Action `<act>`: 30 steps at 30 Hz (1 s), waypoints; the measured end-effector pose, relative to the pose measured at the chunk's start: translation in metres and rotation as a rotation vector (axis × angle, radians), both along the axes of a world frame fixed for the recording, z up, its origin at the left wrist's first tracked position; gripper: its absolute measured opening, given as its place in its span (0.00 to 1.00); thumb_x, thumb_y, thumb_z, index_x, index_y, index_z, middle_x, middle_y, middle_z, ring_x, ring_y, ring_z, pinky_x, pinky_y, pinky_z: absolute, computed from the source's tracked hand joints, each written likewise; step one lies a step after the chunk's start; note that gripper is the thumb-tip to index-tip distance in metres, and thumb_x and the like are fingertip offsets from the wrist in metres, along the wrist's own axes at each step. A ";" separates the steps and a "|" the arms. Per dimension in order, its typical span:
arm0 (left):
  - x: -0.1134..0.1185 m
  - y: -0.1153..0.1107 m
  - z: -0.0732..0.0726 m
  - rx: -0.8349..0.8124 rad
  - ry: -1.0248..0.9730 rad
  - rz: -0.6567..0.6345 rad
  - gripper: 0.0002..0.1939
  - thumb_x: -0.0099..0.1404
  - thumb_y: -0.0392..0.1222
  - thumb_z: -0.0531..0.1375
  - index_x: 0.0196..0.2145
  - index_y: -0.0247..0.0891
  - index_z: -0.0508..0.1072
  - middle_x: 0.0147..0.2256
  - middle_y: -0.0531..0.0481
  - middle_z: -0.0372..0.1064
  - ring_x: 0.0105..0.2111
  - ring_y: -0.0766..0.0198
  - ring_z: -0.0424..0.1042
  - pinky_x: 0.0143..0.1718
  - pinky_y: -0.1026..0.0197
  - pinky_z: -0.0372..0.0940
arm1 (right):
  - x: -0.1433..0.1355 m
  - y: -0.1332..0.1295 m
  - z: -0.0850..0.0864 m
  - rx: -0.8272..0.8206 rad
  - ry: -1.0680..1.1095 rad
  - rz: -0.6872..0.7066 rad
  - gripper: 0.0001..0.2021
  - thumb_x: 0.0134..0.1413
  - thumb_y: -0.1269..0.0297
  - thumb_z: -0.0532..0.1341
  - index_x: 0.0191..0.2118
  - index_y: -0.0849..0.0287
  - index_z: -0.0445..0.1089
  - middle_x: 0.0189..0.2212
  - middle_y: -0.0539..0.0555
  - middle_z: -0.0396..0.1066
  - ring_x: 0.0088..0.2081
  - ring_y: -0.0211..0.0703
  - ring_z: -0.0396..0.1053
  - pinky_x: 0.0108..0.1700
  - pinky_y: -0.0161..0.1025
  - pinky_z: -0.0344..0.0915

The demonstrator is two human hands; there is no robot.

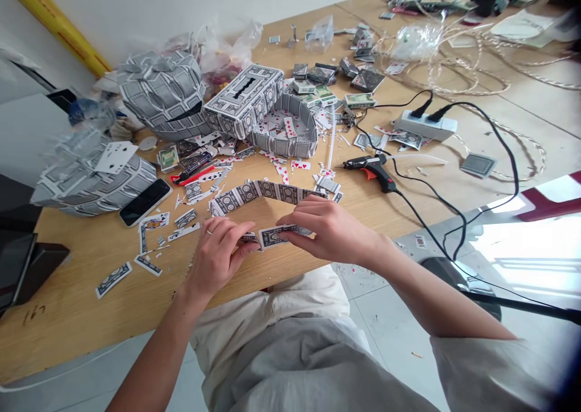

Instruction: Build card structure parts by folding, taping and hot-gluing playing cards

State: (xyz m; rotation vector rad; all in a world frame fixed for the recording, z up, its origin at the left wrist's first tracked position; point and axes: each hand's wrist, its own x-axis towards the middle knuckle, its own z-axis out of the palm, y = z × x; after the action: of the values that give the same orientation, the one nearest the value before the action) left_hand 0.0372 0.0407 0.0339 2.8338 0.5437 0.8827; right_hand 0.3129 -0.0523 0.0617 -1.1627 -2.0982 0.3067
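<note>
Near the table's front edge stands a bent strip of joined playing cards (281, 192), black-and-white backs showing, curving behind both hands. My left hand (222, 245) pinches the strip's near left section between thumb and fingers. A ring is on one of its fingers. My right hand (320, 227) is closed on the near right section, a card piece (271, 236) showing between the two hands. Fingers hide part of the strip, so I cannot tell whether its near ends are joined. To the right lies a black hot glue gun (374, 169) with an orange trigger.
Beyond the strip stand a slotted card box (245, 94), a heart-shaped card tray (313, 134) and card-covered containers (161, 91). A phone (145, 202), a red-handled cutter (195, 175) and scraps lie left. Cables run from a power strip (424, 124) past the table edge.
</note>
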 end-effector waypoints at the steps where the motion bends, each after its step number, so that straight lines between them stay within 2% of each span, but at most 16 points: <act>1: 0.000 0.000 0.000 -0.004 -0.005 -0.001 0.17 0.78 0.45 0.62 0.60 0.39 0.71 0.43 0.42 0.77 0.45 0.51 0.73 0.55 0.47 0.66 | 0.000 0.000 0.000 -0.002 -0.004 -0.002 0.09 0.77 0.64 0.63 0.50 0.64 0.78 0.34 0.56 0.80 0.35 0.45 0.75 0.46 0.44 0.67; 10: 0.005 -0.003 0.000 -0.010 -0.036 0.052 0.15 0.77 0.45 0.64 0.58 0.41 0.74 0.42 0.44 0.79 0.44 0.52 0.75 0.54 0.48 0.67 | -0.003 -0.001 0.000 -0.043 -0.084 -0.017 0.12 0.79 0.62 0.59 0.47 0.62 0.78 0.33 0.56 0.78 0.35 0.46 0.74 0.44 0.44 0.66; 17: 0.008 -0.005 -0.002 0.013 -0.040 0.062 0.15 0.76 0.47 0.66 0.57 0.42 0.75 0.40 0.46 0.80 0.42 0.53 0.77 0.56 0.47 0.68 | -0.003 -0.003 0.001 -0.180 -0.111 -0.007 0.11 0.78 0.64 0.60 0.45 0.62 0.79 0.33 0.56 0.77 0.35 0.47 0.73 0.45 0.43 0.65; 21: 0.008 -0.007 -0.004 0.009 -0.036 0.086 0.14 0.76 0.48 0.66 0.55 0.43 0.77 0.39 0.47 0.81 0.41 0.54 0.78 0.56 0.47 0.68 | -0.003 -0.001 0.002 -0.245 -0.114 -0.001 0.11 0.77 0.64 0.60 0.42 0.61 0.78 0.32 0.56 0.75 0.35 0.46 0.71 0.43 0.42 0.62; 30: 0.009 -0.013 -0.007 0.048 -0.054 0.063 0.11 0.76 0.45 0.66 0.53 0.42 0.76 0.39 0.47 0.81 0.40 0.54 0.77 0.55 0.48 0.69 | -0.004 0.001 0.005 -0.364 -0.101 -0.046 0.09 0.72 0.65 0.62 0.37 0.59 0.76 0.29 0.53 0.72 0.31 0.43 0.66 0.37 0.42 0.54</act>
State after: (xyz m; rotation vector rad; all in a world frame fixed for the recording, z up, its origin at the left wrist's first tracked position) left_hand 0.0466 0.0275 0.0266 2.8403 0.6155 0.9940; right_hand 0.3087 -0.0514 0.0670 -1.4596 -2.1562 0.6407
